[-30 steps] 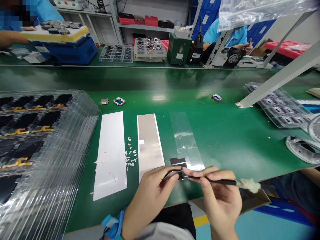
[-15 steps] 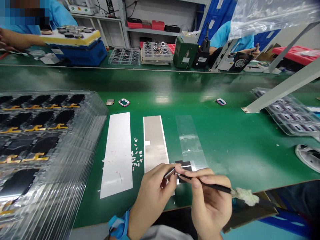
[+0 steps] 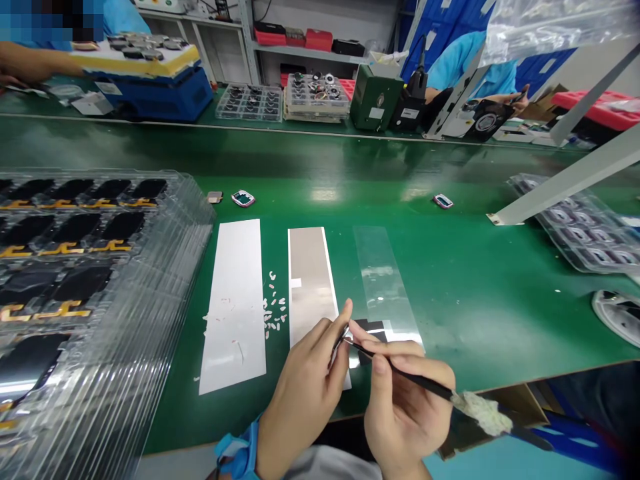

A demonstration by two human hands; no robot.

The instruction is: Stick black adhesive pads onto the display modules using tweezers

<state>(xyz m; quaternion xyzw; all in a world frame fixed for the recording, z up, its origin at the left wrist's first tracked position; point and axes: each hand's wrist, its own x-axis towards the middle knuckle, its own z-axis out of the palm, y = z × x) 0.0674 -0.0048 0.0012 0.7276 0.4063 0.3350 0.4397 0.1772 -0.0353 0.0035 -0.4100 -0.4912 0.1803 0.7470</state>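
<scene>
My left hand (image 3: 305,393) pinches a small dark flat part (image 3: 341,339) between thumb and fingers, near the front edge of the green table. My right hand (image 3: 400,407) grips black tweezers (image 3: 400,373) with a white wad wrapped round the rear end (image 3: 483,411); the tips touch the small part. Just beyond the fingers lie a clear film strip (image 3: 383,280) with a black patch (image 3: 373,327), a silvery strip (image 3: 310,280) and a white strip (image 3: 235,300).
A tall stack of clear trays with black parts (image 3: 75,287) fills the left. Small white scraps (image 3: 274,310) lie between the strips. Two small pink-framed parts (image 3: 243,199) (image 3: 443,201) sit on the table. A grey bracket (image 3: 565,177) and more trays (image 3: 575,227) stand at right. Other people work at the far bench.
Both hands have shifted slightly away from me and to the right; the left fingers have tilted the small part upward against the tweezer tips. The view has drifted a little.
</scene>
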